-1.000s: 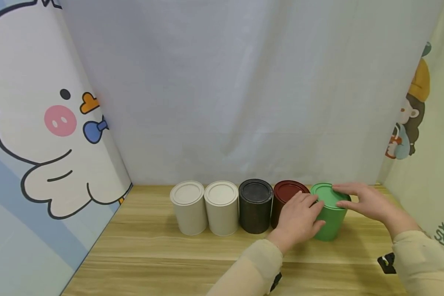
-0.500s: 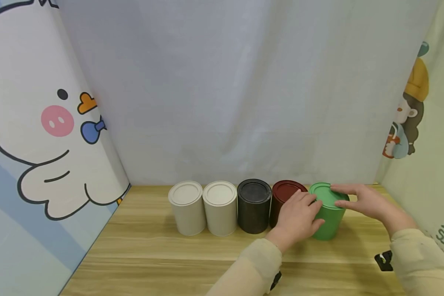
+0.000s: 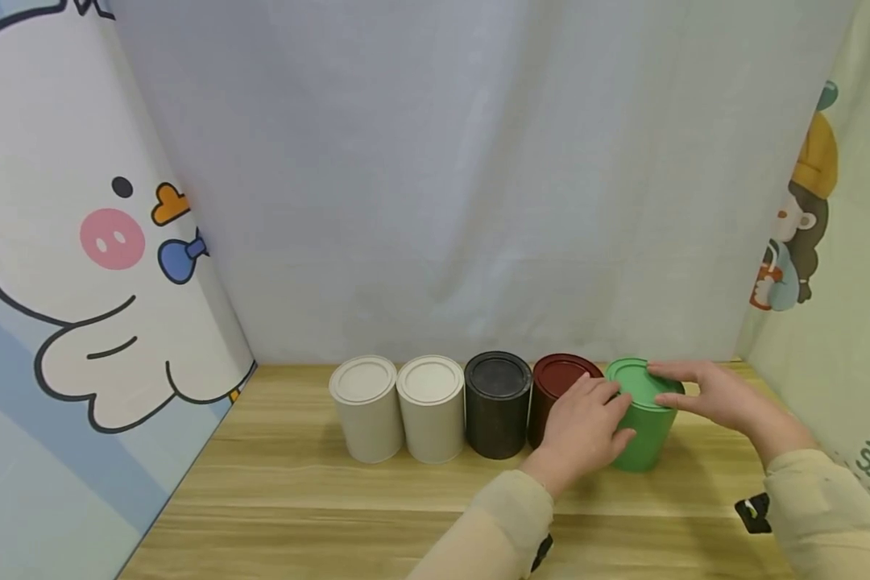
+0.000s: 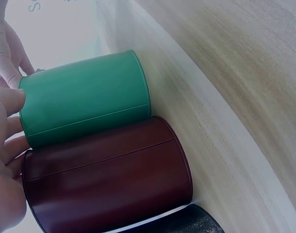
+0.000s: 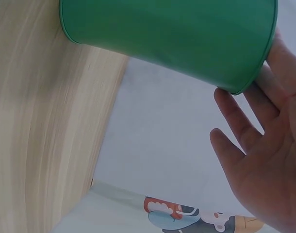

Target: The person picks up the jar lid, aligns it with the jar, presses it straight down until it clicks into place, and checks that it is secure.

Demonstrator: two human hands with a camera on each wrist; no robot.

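Five lidded cans stand in a row on the wooden table [image 3: 297, 499]: two white [image 3: 366, 407] [image 3: 431, 407], one black [image 3: 498, 403], one dark red [image 3: 558, 374] and one green [image 3: 645, 443]. My left hand [image 3: 587, 427] rests against the green can's left front, its fingers at the lid's edge and partly over the red can. My right hand [image 3: 718, 395] touches the right side of the green lid with straight fingers. The left wrist view shows the green can [image 4: 85, 97] lying against the red can [image 4: 109, 179]. The right wrist view shows the green can [image 5: 172, 34] and my right hand's spread fingers [image 5: 245, 145] at its rim.
A white curtain [image 3: 442, 201] hangs right behind the cans. A cartoon panel [image 3: 80, 242] walls the left side and another [image 3: 805, 225] the right. Bare wood stretches in front of the row. The green can stands near the table's right back corner.
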